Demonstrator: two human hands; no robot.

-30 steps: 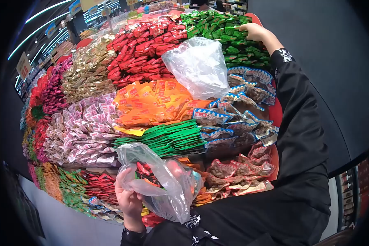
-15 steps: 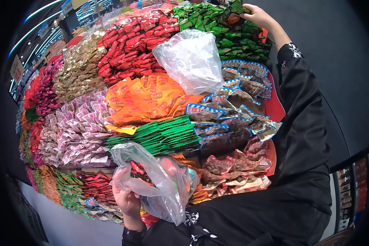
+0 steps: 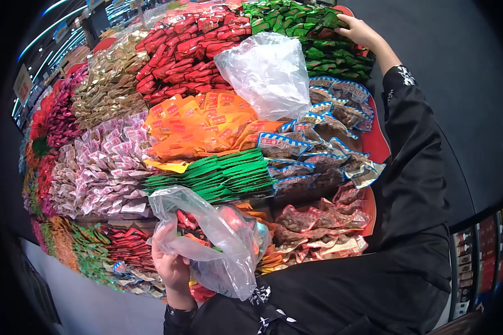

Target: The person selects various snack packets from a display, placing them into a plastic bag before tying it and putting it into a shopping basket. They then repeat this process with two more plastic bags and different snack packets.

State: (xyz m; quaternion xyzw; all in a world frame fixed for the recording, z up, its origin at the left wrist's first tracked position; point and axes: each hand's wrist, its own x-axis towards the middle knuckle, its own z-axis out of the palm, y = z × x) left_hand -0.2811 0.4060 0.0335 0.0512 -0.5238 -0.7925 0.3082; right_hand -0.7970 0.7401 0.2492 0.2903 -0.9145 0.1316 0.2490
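At the lower left, my left hand (image 3: 170,259) is closed on the rim of a clear plastic bag (image 3: 229,268). Red and other coloured packets show through the film, and the bag's mouth gapes upward. My right hand (image 3: 363,33) reaches to the far right corner of the display, over a heap of shiny green snack packets (image 3: 332,56). Its thumb and fingertips close on a dark green packet (image 3: 331,21) lying level with the pile. Part of that packet blends into the others.
A second, crumpled plastic bag (image 3: 265,72) lies over the heaps. Around it are red packets (image 3: 179,61), orange packets (image 3: 201,123), blue-and-white striped packets (image 3: 285,144) and green upright packets (image 3: 218,176). A red display edge (image 3: 379,134) runs beside my right sleeve.
My right hand has lowered the dark green packet from above the heap to the pile's surface. The left hand still grips the bag; the whole view has shifted slightly.
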